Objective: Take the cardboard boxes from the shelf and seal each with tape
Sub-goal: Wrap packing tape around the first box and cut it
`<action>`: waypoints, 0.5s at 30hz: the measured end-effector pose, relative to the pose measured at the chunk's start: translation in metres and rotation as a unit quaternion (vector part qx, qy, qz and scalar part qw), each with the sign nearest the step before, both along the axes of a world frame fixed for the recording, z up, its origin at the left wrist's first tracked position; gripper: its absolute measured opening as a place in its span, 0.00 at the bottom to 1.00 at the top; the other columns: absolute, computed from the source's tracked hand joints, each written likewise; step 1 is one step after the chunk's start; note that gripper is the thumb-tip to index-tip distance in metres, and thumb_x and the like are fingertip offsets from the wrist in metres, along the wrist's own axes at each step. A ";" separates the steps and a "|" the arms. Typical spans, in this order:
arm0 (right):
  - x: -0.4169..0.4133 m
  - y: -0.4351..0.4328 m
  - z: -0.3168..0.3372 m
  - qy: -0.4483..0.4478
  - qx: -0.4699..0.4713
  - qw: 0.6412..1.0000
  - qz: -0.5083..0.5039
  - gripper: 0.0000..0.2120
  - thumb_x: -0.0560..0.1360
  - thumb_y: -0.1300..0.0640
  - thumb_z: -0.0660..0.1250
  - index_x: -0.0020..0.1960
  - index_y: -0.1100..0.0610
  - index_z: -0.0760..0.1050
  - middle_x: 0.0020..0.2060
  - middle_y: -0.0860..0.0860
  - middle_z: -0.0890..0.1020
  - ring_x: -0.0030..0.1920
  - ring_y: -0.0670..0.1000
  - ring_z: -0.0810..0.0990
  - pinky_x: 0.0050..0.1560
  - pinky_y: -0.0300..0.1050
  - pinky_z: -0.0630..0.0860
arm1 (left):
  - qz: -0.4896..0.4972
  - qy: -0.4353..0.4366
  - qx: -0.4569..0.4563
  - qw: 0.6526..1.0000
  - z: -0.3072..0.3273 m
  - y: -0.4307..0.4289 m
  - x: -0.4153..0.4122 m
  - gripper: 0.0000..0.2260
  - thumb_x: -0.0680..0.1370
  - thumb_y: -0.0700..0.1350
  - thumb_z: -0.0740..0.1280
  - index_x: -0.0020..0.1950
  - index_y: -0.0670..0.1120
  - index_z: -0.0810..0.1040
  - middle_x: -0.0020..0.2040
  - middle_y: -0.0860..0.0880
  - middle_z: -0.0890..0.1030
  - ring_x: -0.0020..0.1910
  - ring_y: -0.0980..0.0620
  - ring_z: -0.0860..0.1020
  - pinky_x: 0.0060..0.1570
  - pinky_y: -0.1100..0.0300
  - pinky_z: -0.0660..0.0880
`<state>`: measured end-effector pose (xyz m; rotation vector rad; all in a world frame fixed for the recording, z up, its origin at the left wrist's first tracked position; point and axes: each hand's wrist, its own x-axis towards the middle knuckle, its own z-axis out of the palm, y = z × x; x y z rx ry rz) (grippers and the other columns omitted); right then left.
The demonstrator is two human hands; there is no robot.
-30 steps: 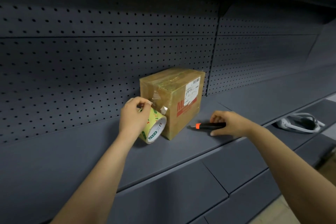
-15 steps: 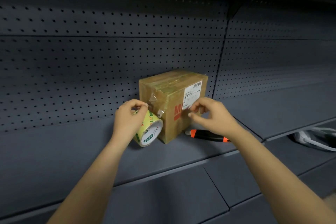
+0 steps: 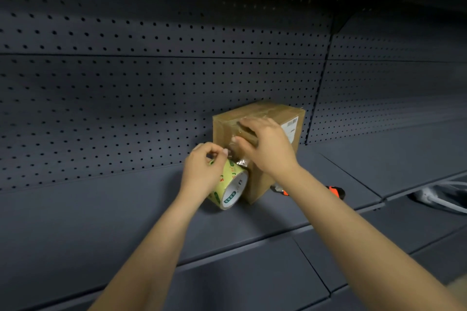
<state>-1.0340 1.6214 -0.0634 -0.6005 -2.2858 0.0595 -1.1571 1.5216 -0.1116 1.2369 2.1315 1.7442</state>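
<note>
Glossy round tape roll (image 3: 231, 190); matte cuboid cardboard box (image 3: 223, 131)

Left of the cardboard box (image 3: 267, 111), from 7 to 10 o'clock, the shelf deck (image 3: 88, 209) gives free passage. At 12 o'clock the pegboard wall (image 3: 151, 88) closes in just behind the box. The tape roll (image 3: 231, 189), gripped by the left hand (image 3: 202, 171), blocks 8 o'clock, apparently touching the box. The right hand (image 3: 267, 151) presses flat over the near top edge. A utility knife (image 3: 334, 190) lies at 4 o'clock, near the box; beyond it, toward 3 o'clock, the deck runs free.
</note>
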 end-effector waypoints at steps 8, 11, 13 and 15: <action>-0.001 -0.004 0.000 0.007 -0.025 0.999 -0.018 0.21 0.74 0.50 0.73 0.63 0.59 0.79 0.59 0.53 0.82 0.60 0.55 0.78 0.64 0.47 0.70 | -0.031 -0.013 -0.009 0.999 0.004 -0.003 -0.010 0.06 0.78 0.47 0.69 0.40 0.50 0.80 0.42 0.50 0.79 0.35 0.56 0.71 0.36 0.60 0.66; 0.001 -0.003 0.001 -0.003 -0.029 0.999 -0.031 0.22 0.74 0.48 0.72 0.64 0.57 0.78 0.60 0.51 0.82 0.61 0.54 0.77 0.63 0.46 0.70 | -0.022 0.032 -0.046 0.998 -0.001 -0.009 -0.019 0.06 0.78 0.46 0.69 0.41 0.49 0.80 0.44 0.52 0.77 0.40 0.57 0.74 0.40 0.58 0.70; 0.002 -0.003 0.002 -0.005 -0.034 0.999 -0.034 0.23 0.74 0.47 0.72 0.65 0.57 0.78 0.61 0.51 0.81 0.62 0.53 0.76 0.63 0.47 0.70 | -0.016 0.024 -0.061 0.998 -0.010 -0.018 -0.026 0.06 0.78 0.46 0.69 0.41 0.49 0.80 0.46 0.53 0.77 0.43 0.56 0.76 0.42 0.57 0.73; 0.001 -0.006 0.003 0.000 -0.039 0.999 -0.033 0.23 0.74 0.48 0.72 0.65 0.57 0.77 0.60 0.51 0.81 0.62 0.53 0.75 0.64 0.47 0.71 | -0.017 0.010 -0.046 0.999 -0.010 -0.024 -0.028 0.06 0.78 0.46 0.69 0.41 0.49 0.80 0.46 0.54 0.77 0.43 0.56 0.76 0.41 0.60 0.71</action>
